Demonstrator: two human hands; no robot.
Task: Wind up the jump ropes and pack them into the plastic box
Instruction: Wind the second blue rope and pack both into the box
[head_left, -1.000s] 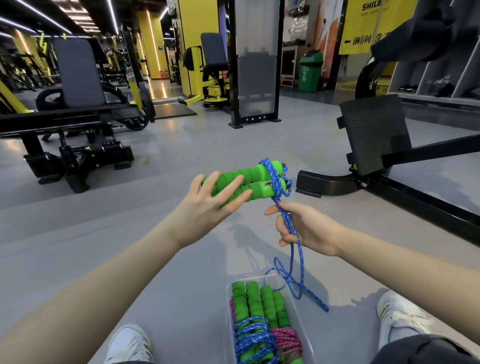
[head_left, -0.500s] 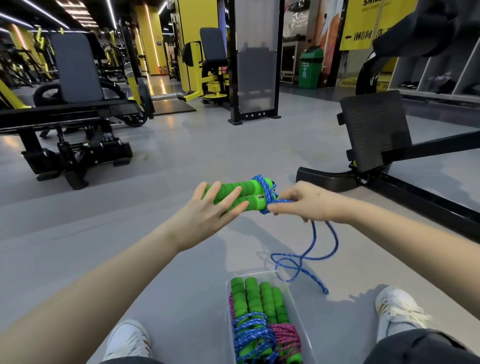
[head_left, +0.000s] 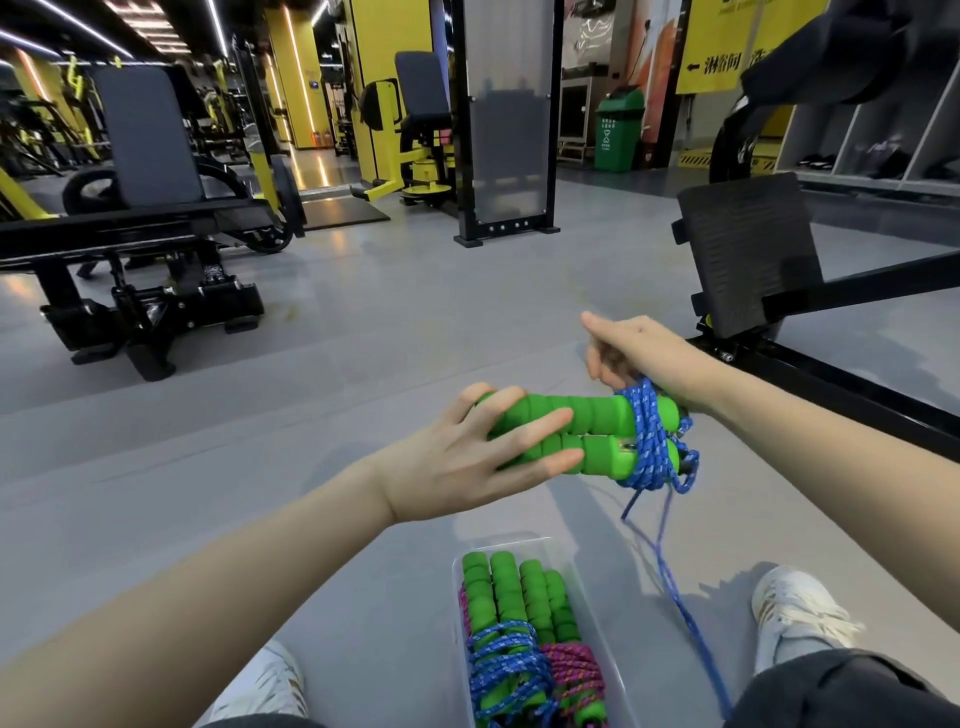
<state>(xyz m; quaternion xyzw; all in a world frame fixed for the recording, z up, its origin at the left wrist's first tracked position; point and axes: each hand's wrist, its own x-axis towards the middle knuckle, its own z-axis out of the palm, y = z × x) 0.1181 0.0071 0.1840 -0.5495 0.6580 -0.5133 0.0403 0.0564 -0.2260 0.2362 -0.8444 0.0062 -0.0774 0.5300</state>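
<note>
Head view: person sits on a grey gym floor (head_left: 415, 322), left shoe (head_left: 265, 686) and right shoe (head_left: 795, 613) at the bottom of the frame. A black footplate machine (head_left: 743, 249) stands on the right, behind the right hand (head_left: 639, 358). A black bench machine (head_left: 145, 218) is well off to the left, a green bin (head_left: 618, 130) far back.

The plastic box (head_left: 506, 542) lies on the floor between the shoes, below the hands. The packed ropes (head_left: 514, 613) in it have their handles side by side, long axis pointing away from the person, with blue and pink cord bundled at the near end.

I see the green handles (head_left: 582, 431) up in the air above the box. The pair lies side by side, long axis left-right and near level, wrapped end to the right. The blue rope (head_left: 647, 441) is coiled crosswise round that end. Its loose tail drops past the box's right side to the frame edge by the right leg.

The left hand (head_left: 467, 457) holds the left end, fingers spread across both handles, thumb hidden. The right hand has its fingers curled and sits against the coil on the far side. I can't tell whether it pinches a strand.
</note>
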